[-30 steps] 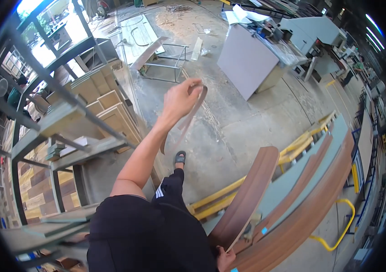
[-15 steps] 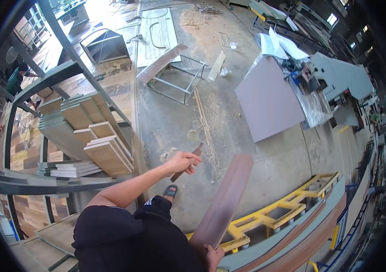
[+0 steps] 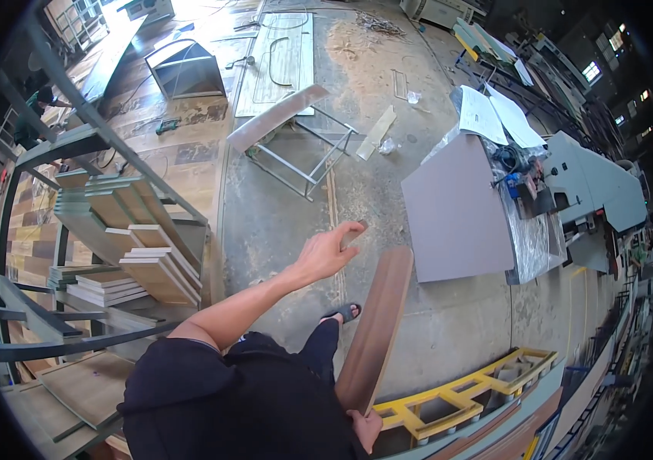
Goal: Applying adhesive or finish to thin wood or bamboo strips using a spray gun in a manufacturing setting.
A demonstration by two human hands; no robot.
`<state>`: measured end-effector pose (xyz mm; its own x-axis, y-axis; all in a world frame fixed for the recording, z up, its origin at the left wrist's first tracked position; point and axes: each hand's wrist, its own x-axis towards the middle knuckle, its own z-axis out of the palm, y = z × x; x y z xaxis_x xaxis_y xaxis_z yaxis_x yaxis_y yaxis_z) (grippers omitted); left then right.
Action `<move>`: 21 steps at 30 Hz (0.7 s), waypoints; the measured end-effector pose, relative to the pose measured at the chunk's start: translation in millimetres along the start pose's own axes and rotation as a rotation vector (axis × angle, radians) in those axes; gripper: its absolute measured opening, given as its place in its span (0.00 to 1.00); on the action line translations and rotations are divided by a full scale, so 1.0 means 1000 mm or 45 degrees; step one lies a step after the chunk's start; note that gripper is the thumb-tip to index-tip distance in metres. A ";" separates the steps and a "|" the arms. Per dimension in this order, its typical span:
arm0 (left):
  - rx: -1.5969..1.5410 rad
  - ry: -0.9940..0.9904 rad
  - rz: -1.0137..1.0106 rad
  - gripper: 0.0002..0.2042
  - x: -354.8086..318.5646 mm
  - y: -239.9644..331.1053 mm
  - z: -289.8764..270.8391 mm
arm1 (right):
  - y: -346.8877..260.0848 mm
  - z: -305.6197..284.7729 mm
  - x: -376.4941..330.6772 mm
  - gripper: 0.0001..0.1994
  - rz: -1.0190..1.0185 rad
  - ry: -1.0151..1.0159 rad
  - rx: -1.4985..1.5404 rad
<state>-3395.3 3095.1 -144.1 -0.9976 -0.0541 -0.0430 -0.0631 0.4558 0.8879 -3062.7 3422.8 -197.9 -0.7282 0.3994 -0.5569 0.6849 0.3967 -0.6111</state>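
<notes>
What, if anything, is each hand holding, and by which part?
Right hand: the brown board, by its near end. Left hand: apparently a strip, mostly hidden; which part cannot be told.

Grey concrete floor [image 3: 457, 326], metal stand [image 3: 313, 181] upon it, sawdust [image 3: 349, 50], pale strip [image 3: 377, 133], crumpled plastic [image 3: 388, 146]

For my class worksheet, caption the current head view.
Over a concrete floor, the right hand holds a long brown board, while the left hand, outstretched, seems to pinch a brown strip.
</notes>
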 end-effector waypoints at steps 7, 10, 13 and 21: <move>0.444 0.360 -0.021 0.18 0.152 0.004 -0.012 | -0.115 -0.079 0.226 0.13 -0.227 -0.144 -0.186; 0.420 0.687 0.086 0.14 0.187 0.019 -0.040 | -0.172 -0.108 0.311 0.15 -0.093 -0.252 -0.180; 0.404 0.921 -0.115 0.13 0.225 0.017 -0.069 | -0.265 -0.113 0.386 0.12 -0.137 -0.355 -0.133; -0.082 1.335 -0.416 0.12 0.393 -0.075 -0.105 | -0.478 -0.058 0.571 0.13 -0.184 -0.457 -0.098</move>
<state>-3779.6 2946.1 -179.6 -0.4119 -0.9054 0.1030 -0.2876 0.2364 0.9281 -3804.7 3509.7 -191.2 -0.7699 0.0257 -0.6376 0.5644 0.4939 -0.6615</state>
